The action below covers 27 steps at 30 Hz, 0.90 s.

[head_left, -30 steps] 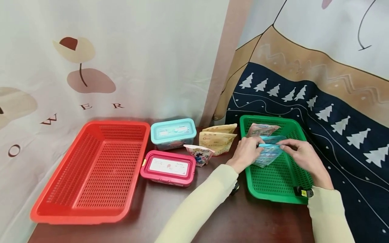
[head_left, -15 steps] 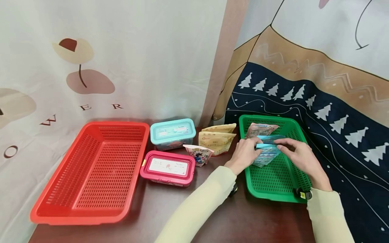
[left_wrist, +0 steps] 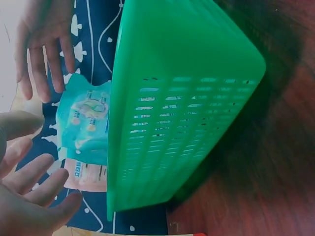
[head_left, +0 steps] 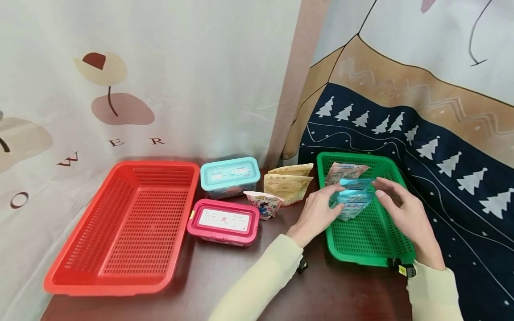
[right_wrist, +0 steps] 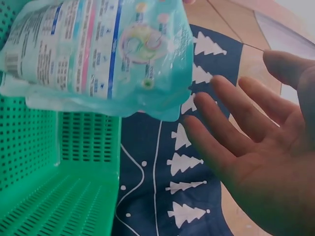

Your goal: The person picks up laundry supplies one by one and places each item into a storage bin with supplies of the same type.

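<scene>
Teal printed pouches (head_left: 355, 204) stand one behind another in the green basket (head_left: 363, 262), at right in the head view. Behind them, in the same basket, leans a pink pouch (head_left: 342, 174). My left hand (head_left: 315, 217) is at the pouches' left side, its fingers spread and holding nothing. On the other side my right hand (head_left: 407, 220) has its fingers loosely extended, also holding nothing. The right wrist view shows the right hand (right_wrist: 261, 152) palm-up beside the teal pouch (right_wrist: 98, 54), fingertips close to its edge. Whether the left fingertips touch a pouch, I cannot tell.
A red basket (head_left: 168, 285) stands at left. Between the baskets are a blue-lidded box (head_left: 230, 174), a magenta-lidded box (head_left: 223, 221), yellow pouches (head_left: 288, 186) and a small floral pouch (head_left: 265, 206). Printed curtains hang behind the brown table (head_left: 341, 294).
Both hands have let go of the teal pouches' top edges and moved apart, the left toward the lower left, the right slightly to the right. The pouches stay upright in the basket.
</scene>
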Tool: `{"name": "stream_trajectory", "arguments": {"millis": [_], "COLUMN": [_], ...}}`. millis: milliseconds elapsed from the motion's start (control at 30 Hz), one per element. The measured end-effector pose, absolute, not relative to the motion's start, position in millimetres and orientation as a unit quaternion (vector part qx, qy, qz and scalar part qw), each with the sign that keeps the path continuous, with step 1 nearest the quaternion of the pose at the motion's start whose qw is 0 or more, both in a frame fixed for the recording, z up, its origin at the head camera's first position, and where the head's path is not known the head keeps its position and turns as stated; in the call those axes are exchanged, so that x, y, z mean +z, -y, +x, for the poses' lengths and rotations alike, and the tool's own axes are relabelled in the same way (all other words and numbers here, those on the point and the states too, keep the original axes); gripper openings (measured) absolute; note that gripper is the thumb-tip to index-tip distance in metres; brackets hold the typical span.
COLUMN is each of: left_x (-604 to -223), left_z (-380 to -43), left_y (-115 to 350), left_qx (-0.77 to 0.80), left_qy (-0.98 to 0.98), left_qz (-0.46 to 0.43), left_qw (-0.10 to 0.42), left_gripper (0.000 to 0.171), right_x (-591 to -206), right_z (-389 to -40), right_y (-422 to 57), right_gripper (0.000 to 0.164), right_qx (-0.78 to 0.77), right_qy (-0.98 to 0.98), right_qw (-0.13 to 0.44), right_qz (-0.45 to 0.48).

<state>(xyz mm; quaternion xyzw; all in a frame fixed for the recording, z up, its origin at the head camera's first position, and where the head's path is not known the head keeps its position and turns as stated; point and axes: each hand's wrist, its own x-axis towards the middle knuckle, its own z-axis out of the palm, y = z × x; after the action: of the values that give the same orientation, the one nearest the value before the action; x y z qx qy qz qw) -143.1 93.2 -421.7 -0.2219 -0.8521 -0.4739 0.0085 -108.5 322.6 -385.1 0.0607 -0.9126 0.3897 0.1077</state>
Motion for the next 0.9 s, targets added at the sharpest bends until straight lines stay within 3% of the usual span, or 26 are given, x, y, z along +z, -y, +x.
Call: {"name": "stream_trajectory", "arguments": {"millis": [333, 567, 900], "left_x": [-426.2, -427.1, -425.8], "left_z": [-120.1, -110.3, -102.0], "left_y": [-69.7, -48.4, -9.2], "left_qx": [-0.514, -0.529, -0.527], "left_qy": [0.811, 0.797, 0.800], "left_qz": [-0.275, -0.283, -0.266], "left_qw": [0.050, 0.064, 0.101], "left_gripper": [0.036, 0.035, 0.036], "right_x": [-390.8, -395.2, -402.8], "right_z": [-93.4, -88.9, -86.1], "right_y": [-306.4, -288.7, -264.3], "right_gripper": [0.038, 0.034, 0.037], "right_qx": [0.451, 0.499, 0.524], "right_qy": [0.868, 0.825, 0.802], "right_qw": [0.208, 0.265, 0.283], "right_qz": [-0.005, 0.002, 0.054]}}
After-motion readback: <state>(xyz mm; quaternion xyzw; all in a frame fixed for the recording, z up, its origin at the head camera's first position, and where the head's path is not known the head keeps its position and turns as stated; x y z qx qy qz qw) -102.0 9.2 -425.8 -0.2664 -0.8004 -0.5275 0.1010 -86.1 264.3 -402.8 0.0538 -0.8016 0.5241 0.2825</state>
